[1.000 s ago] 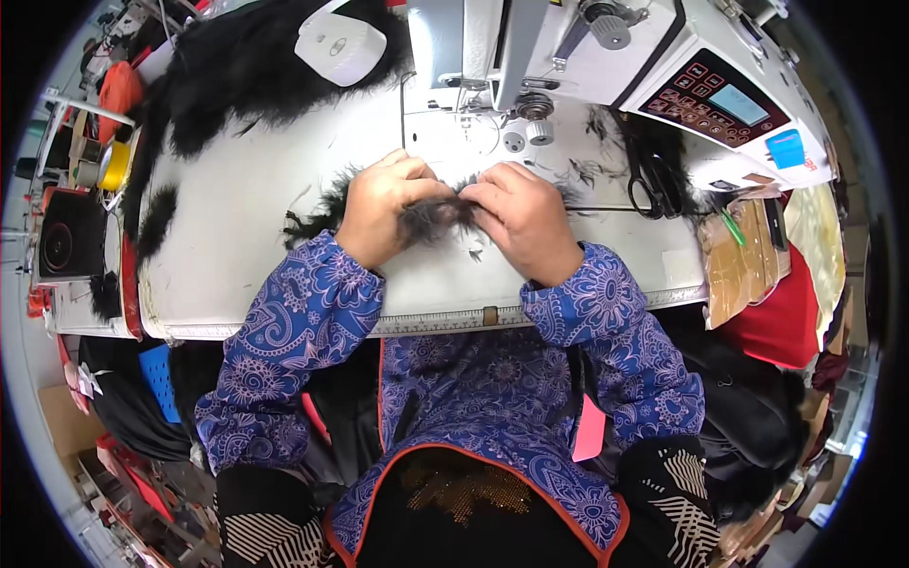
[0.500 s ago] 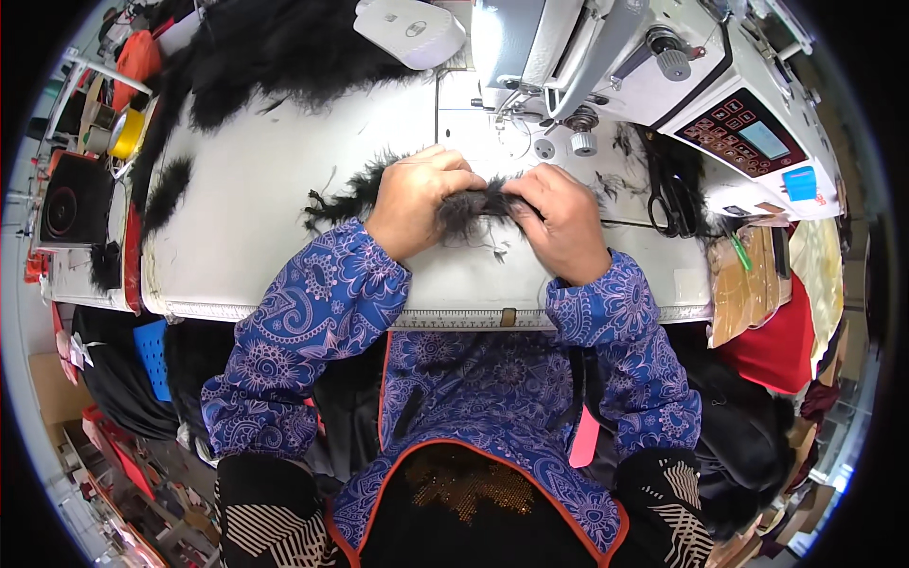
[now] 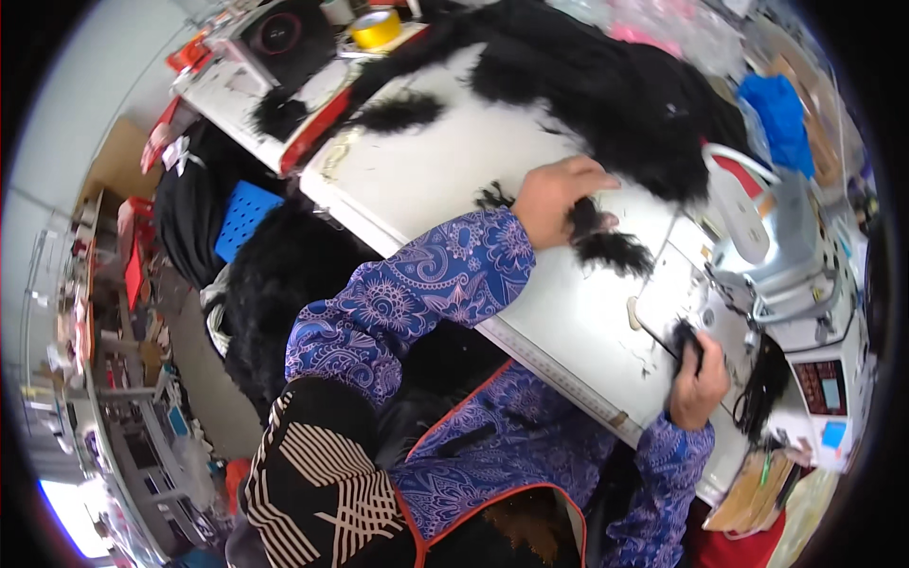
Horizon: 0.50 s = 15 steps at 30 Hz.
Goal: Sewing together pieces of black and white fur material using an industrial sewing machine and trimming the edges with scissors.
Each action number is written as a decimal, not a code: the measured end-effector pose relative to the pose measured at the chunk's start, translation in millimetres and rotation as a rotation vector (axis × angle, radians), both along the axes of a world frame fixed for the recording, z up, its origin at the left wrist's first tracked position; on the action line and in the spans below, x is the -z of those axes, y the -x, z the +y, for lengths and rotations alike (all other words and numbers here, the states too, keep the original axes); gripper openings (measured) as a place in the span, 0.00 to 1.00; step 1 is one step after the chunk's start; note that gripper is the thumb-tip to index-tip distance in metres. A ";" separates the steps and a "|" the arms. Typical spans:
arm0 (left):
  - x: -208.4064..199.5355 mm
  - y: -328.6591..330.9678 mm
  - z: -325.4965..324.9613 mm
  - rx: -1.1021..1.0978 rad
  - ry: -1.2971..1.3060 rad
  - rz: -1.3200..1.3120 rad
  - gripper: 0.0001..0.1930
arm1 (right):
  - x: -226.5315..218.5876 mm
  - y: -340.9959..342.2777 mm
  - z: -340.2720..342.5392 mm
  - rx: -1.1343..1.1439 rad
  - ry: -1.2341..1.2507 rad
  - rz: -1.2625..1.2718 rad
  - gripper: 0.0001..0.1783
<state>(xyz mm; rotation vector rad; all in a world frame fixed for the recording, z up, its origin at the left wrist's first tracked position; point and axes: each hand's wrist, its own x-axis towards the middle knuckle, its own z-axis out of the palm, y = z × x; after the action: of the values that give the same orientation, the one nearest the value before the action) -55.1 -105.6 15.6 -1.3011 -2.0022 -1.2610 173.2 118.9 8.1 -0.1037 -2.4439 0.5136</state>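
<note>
On the white sewing table [image 3: 426, 180], my left hand [image 3: 559, 201] grips a black fur strip [image 3: 615, 254]. Feathery ends of the strip stick out on both sides of the fingers. Farther right and nearer to me, my right hand [image 3: 699, 383] is closed around a small dark piece [image 3: 686, 335]; it looks like black fur, but blur hides its exact kind. This hand is beside the bed of a white sewing machine [image 3: 795, 275], apart from the left one.
A large black fur piece [image 3: 606, 85] covers the far side of the table. Black scissors [image 3: 757, 393] lie right of my right hand. At the far left are a yellow tape roll [image 3: 376, 29] and a speaker [image 3: 284, 36]. A blue perforated basket [image 3: 248, 220] stands below the table's left edge.
My view has turned to the left. My hands, together on the fur strip before, are now apart: the left keeps the strip, the right has moved away toward the machine bed with a dark piece.
</note>
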 end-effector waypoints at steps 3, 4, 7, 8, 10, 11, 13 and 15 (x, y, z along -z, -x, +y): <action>-8.6 29.2 -42.0 -0.137 0.074 -0.042 0.15 | 2.3 -0.5 -2.0 0.023 0.035 -0.016 0.07; -7.7 40.6 -57.8 -0.169 0.053 -0.057 0.13 | 0.9 1.4 -4.5 -0.035 0.022 -0.008 0.07; -6.8 74.2 -116.1 -0.349 0.030 -0.048 0.10 | -6.9 10.1 -20.2 -0.138 0.041 -0.047 0.10; -4.2 83.1 -134.4 -0.428 0.019 -0.075 0.10 | -8.4 16.1 -27.7 -0.177 0.051 -0.034 0.10; -4.9 93.4 -166.7 -0.520 0.115 -0.020 0.10 | -10.2 26.0 -37.2 -0.243 0.069 -0.040 0.14; -4.1 97.1 -178.8 -0.533 0.143 -0.059 0.11 | -9.7 30.4 -39.9 -0.246 0.066 -0.039 0.14; 2.2 103.9 -196.2 -0.556 0.138 -0.050 0.12 | -8.5 38.7 -45.4 -0.299 0.029 -0.077 0.17; 7.1 112.5 -217.3 -0.581 0.134 -0.044 0.14 | -11.0 44.3 -51.7 -0.318 0.016 -0.085 0.20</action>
<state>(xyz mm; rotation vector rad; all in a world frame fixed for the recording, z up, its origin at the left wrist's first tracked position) -167.6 -322.8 8.5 -0.6580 -2.2930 -0.8930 128.9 67.3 19.1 0.2665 -2.5533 0.6790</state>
